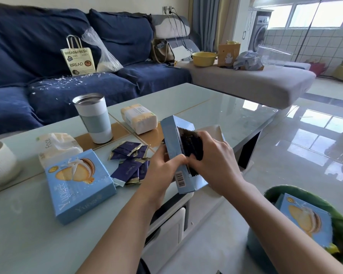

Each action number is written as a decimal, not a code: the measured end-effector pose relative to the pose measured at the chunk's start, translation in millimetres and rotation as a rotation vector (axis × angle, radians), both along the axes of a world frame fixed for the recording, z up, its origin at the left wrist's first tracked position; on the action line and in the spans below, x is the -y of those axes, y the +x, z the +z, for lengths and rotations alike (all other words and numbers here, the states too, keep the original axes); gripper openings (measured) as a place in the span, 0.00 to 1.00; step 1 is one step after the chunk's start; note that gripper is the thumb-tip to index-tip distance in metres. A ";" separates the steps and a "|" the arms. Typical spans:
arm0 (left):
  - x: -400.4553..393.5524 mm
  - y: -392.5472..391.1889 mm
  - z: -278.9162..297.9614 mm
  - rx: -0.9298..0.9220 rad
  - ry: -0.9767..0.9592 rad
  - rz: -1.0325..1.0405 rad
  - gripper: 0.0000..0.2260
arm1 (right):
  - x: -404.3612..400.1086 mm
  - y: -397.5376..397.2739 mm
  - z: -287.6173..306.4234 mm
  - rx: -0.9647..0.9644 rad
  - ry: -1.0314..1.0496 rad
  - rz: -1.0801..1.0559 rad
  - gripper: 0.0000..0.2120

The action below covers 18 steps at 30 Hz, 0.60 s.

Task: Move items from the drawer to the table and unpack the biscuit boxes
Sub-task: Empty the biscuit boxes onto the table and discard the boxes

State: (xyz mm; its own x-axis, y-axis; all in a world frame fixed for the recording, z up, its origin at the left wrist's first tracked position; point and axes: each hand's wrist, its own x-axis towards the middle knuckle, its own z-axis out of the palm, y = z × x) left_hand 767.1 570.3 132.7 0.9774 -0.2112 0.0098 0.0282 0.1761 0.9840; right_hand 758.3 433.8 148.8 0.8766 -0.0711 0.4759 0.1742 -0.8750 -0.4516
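Blue biscuit box (171, 141) stood tilted above the surface (28, 234), steadied by the gripping left hand (162, 167) so the right hand (212, 155), beside it, could pinch out dark packets (192, 147).

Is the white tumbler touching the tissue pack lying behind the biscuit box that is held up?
Apart. The head view shows bare table between the white tumbler and the tissue pack.

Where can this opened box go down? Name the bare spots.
Bare glass lies near the table edge, in front of the closed biscuit box, and on the far right side beyond the tissue pack. It is crowded around the dark packets and tumbler.
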 end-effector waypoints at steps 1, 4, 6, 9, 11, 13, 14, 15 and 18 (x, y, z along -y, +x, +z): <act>-0.5 0.3 0.3 0.002 0.006 0.002 0.14 | 0.3 0.4 -0.3 0.019 0.028 -0.005 0.22; -1.2 1.8 0.4 0.014 0.016 0.033 0.15 | 1.9 5.7 -5.6 0.037 0.148 -0.030 0.19; -1.3 2.5 0.7 0.006 0.015 0.053 0.17 | 1.9 9.7 -9.5 0.046 0.196 -0.035 0.18; -2.3 4.8 -0.5 -0.008 0.009 0.068 0.16 | -0.8 11.4 -9.4 0.058 0.238 -0.030 0.18; -4.1 7.1 -1.6 -0.010 0.004 0.077 0.16 | -2.1 11.9 -9.9 0.064 0.282 -0.023 0.18; -5.4 8.7 -2.1 -0.005 0.002 0.081 0.15 | -3.4 12.1 -10.8 0.069 0.296 -0.016 0.18; -6.0 9.1 -2.6 0.000 0.007 0.083 0.14 | -4.7 12.2 -11.2 0.072 0.280 -0.011 0.18; -5.8 8.7 -2.7 0.008 0.015 0.081 0.14 | -5.8 11.9 -11.1 0.076 0.247 -0.009 0.18; -3.0 6.3 -2.7 0.032 0.034 0.073 0.10 | -8.8 11.0 -9.5 0.090 0.109 -0.002 0.18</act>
State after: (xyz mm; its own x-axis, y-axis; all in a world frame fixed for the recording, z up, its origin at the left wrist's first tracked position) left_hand 773.4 573.3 130.0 0.9895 -0.1401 0.0356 -0.0153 0.1434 0.9895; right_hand 769.3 442.5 139.3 0.8305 -0.1284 0.5421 0.2165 -0.8222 -0.5265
